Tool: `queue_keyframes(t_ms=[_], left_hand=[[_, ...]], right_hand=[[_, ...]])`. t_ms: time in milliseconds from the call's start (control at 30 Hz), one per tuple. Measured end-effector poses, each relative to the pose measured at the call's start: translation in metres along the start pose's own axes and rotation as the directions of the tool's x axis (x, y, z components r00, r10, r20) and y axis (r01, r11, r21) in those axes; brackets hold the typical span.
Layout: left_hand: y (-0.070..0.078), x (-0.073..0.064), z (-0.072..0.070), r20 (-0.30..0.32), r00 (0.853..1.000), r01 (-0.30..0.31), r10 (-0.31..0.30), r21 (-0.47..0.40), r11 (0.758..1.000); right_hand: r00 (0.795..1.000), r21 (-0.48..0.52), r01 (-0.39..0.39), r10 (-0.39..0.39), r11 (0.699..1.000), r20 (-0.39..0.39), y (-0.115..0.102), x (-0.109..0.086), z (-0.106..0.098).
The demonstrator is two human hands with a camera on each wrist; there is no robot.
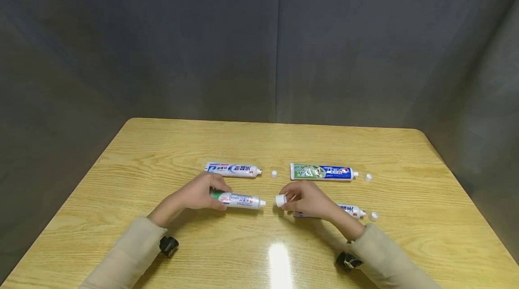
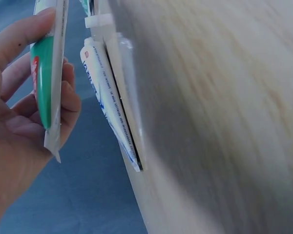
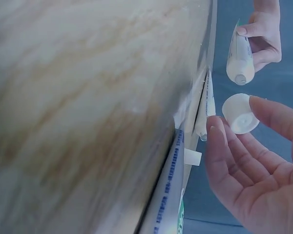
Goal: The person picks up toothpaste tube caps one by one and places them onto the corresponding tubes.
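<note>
- Fingers of the left hand [image 1: 199, 192] are curled round a green-and-white tube [image 1: 243, 200], held just above the desk [image 1: 170, 145]; its long axis is laid left to right, its bare nozzle [image 1: 262, 203] pointed right.
- Beyond it, a white tube [image 1: 239, 170] is laid nearly parallel, a loose cap [image 1: 274, 174] set just off its tip.
- Between the hands, a narrow gap is left: the nozzle is aimed almost straight at a large white cap [image 1: 280, 200] and is placed nearer the right fingers than the left.
- That large white cap is pinched by the right hand [image 1: 306, 196]; which way its mouth is turned cannot be made out.
- Farther right, a green-and-blue tube [image 1: 322, 172] is seen beyond the hand, and a second white tube [image 1: 353, 210] is partly hidden below it.
- Desk edges are set well apart from both hands, with room left at either side.
</note>
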State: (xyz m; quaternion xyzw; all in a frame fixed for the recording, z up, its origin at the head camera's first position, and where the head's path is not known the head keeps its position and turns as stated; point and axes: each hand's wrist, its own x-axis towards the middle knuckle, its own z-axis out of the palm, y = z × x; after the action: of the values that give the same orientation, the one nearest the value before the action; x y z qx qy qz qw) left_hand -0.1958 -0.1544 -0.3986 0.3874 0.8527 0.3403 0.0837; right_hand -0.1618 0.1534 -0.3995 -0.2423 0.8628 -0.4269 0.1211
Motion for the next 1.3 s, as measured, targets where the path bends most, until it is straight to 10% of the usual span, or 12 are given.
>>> queue_keyframes(t_ms=[1300], left_hand=[[0.009, 0.006, -0.011, -0.118, 0.992, 0.047, -0.047, -0.006, 0.999]], right_hand=[[0.992, 0.098, 0.051, -0.039, 0.994, -0.116, -0.021, 0.009, 0.002]])
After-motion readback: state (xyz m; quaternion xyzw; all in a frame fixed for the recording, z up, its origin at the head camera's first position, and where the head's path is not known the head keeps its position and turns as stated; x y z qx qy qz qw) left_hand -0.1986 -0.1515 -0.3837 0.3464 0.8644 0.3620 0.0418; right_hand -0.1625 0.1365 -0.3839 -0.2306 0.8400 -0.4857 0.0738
